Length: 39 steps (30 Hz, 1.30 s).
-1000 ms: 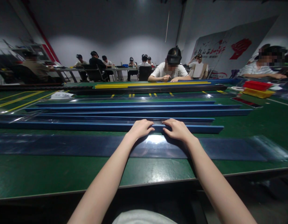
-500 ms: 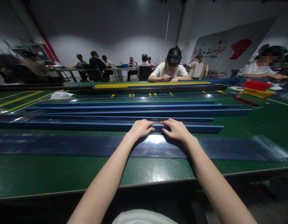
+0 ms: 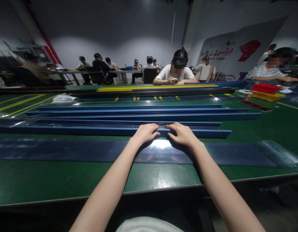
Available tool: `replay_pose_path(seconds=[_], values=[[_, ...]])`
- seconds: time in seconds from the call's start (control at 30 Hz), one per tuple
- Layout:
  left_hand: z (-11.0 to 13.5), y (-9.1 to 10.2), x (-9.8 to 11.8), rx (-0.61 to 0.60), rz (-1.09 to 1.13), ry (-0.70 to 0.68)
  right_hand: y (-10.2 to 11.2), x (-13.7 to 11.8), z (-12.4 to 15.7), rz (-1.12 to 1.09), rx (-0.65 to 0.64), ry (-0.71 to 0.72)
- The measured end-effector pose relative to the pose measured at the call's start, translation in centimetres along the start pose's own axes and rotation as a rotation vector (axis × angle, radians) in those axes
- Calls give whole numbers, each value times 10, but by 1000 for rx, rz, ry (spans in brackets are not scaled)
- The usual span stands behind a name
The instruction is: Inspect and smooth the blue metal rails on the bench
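Both hands sit side by side mid-frame in the head view: left hand (image 3: 145, 132) and right hand (image 3: 182, 133) w/ fingers curled down, tips pressing on the near blue strip (image 3: 91, 131), neither pinching nor lifting it. Strip lies flat across the green surface (image 3: 54, 180), just behind a dark glossy sheet (image 3: 67, 150) that the palms rest on. More blue strips (image 3: 139, 113) lie parallel behind; red and yellow trays (image 3: 266, 91) far right. A co-worker (image 3: 176, 72) sits opposite, hands apart from these. To do it well, I'd judge: keep pressure even, thumbs close, strip square to sheet edge, no bowing.
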<state>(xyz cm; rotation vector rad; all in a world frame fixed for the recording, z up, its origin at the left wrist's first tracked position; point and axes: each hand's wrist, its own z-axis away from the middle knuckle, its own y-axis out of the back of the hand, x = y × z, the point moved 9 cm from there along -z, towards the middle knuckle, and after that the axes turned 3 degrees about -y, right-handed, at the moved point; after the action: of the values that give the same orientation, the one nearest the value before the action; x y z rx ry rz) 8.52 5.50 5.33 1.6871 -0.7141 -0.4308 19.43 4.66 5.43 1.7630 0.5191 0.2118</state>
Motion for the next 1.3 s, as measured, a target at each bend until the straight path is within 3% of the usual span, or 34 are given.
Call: replay_pose_path(seconds=[0.9,1.3], values=[[-1,1,-1,-18,3,2,-3,-9,-2,93,-17,8],[2,13,-10,18,-12,68,6,-12,-2,65,86,35]])
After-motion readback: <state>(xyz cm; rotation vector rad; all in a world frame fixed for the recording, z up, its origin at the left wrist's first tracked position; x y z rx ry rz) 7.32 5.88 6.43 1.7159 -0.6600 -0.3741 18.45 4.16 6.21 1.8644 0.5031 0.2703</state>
